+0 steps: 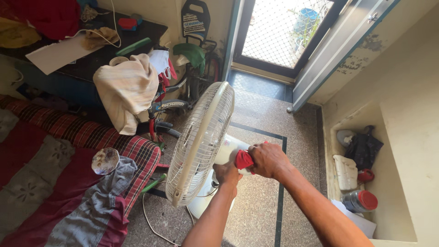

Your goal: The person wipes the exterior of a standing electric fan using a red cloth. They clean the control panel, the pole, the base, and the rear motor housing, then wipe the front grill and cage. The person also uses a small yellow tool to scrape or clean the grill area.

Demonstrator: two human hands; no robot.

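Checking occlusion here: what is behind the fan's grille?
Behind the grille sits the white motor housing, where the right hand presses a red cloth; the left hand grips below. The blades cannot be made out.

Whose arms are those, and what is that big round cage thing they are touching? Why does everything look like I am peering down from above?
The camera sits on a person's head and looks down, so the two bare arms are that person's own. The round cage is the white wire grille of a cream-coloured standing fan, which stands on the speckled stone floor. The right hand presses a small red cloth against the white motor housing behind the grille. The left hand grips the fan just below it. To the left lies a bed with a red checked blanket. Ahead is a door with a mesh screen.
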